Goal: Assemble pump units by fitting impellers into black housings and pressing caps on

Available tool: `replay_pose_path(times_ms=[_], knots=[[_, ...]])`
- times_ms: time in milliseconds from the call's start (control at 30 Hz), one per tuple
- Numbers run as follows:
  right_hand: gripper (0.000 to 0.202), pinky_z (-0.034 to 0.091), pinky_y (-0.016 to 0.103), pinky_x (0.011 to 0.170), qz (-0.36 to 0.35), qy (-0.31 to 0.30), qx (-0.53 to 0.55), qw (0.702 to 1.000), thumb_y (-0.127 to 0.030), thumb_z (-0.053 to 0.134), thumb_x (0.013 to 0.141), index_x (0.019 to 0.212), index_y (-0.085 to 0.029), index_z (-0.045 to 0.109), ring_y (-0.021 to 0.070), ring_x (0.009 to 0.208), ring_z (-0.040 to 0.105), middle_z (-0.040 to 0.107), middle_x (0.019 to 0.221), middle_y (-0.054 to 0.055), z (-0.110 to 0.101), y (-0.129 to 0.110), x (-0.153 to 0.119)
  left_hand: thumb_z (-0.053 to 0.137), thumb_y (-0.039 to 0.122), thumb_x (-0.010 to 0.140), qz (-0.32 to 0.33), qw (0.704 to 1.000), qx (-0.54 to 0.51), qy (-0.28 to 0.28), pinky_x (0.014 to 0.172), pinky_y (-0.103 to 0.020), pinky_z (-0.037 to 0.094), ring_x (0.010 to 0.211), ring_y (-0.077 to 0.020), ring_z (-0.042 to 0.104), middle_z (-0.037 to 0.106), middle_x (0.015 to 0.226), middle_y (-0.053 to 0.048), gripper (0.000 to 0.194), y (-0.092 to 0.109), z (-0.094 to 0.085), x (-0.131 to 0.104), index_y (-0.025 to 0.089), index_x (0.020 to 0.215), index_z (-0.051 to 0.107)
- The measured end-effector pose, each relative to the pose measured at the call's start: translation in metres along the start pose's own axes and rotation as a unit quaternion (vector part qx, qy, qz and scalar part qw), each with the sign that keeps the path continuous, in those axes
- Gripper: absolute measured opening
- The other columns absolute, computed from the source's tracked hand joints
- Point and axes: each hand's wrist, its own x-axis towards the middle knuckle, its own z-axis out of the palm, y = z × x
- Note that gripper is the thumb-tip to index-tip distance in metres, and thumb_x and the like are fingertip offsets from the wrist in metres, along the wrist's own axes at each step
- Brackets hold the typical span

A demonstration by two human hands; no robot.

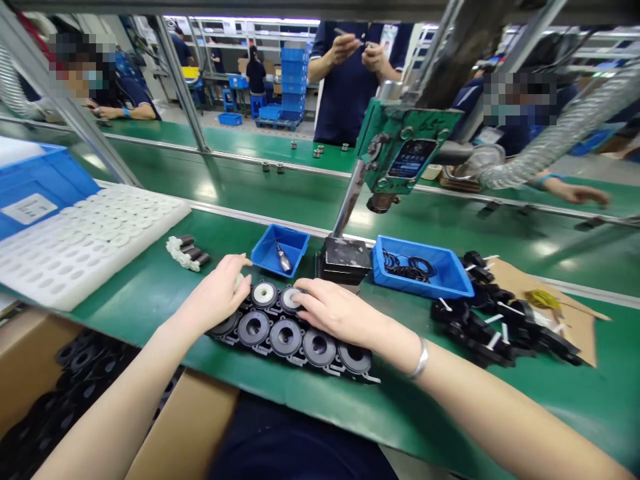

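Two rows of round black plastic housings lie side by side on the green bench in front of me. A white plastic ring sits in a back-row housing. My left hand is at the back left of the rows, its thumb and fingers around another white ring, partly hidden. With bent fingers, my right hand grips a white ring at the housing beside the first ring. The right hand covers the rest of the back row.
Behind the housings stand a small blue bin with a screwdriver and a green press. A blue tray holds black rings. White foam with rings lies left; black parts lie right. Co-workers sit and stand opposite.
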Motion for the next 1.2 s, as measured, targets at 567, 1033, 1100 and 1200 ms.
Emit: replay_pose_path(times_ms=[567, 1033, 1100, 1200], knots=[[0.023, 0.057, 0.034, 0.093, 0.141, 0.249, 0.024, 0.958, -0.012, 0.056, 0.093, 0.113, -0.020, 0.062, 0.0194, 0.106, 0.068, 0.068, 0.113, 0.010, -0.008, 0.007, -0.079, 0.037, 0.046, 0.101, -0.033, 0.999, 0.026, 0.022, 0.123, -0.047, 0.027, 0.148, -0.0274, 0.035, 0.041, 0.157, -0.014, 0.058, -0.020, -0.032, 0.004, 0.017, 0.150, 0.038], [0.024, 0.056, 0.032, 0.077, 0.117, 0.314, -0.005, 0.942, -0.003, 0.061, 0.086, 0.106, -0.016, 0.062, 0.0176, 0.087, 0.067, 0.070, 0.095, 0.010, 0.013, 0.021, -0.104, 0.082, 0.054, 0.045, -0.296, 0.886, 0.285, -0.214, 0.092, -0.057, 0.048, 0.111, -0.0522, 0.061, 0.070, 0.111, -0.028, 0.079, -0.139, -0.044, 0.102, 0.012, 0.110, 0.072], [0.023, 0.056, 0.032, 0.076, 0.134, 0.327, -0.012, 0.935, -0.002, 0.061, 0.085, 0.104, -0.017, 0.062, 0.0176, 0.085, 0.067, 0.070, 0.093, 0.009, 0.012, 0.022, -0.109, 0.083, 0.057, 0.040, -0.301, 0.880, 0.259, -0.261, 0.080, -0.051, 0.054, 0.095, -0.0453, 0.068, 0.074, 0.094, -0.022, 0.063, -0.145, -0.050, 0.109, 0.016, 0.087, 0.074], [0.022, 0.056, 0.031, 0.077, 0.160, 0.348, -0.013, 0.924, -0.002, 0.061, 0.085, 0.100, -0.018, 0.063, 0.0175, 0.085, 0.069, 0.070, 0.090, 0.008, 0.011, 0.025, -0.112, 0.083, 0.061, 0.039, -0.305, 0.869, 0.212, -0.327, 0.067, -0.042, 0.054, 0.073, -0.0328, 0.068, 0.073, 0.074, -0.013, 0.049, -0.153, -0.060, 0.112, 0.022, 0.064, 0.066]])
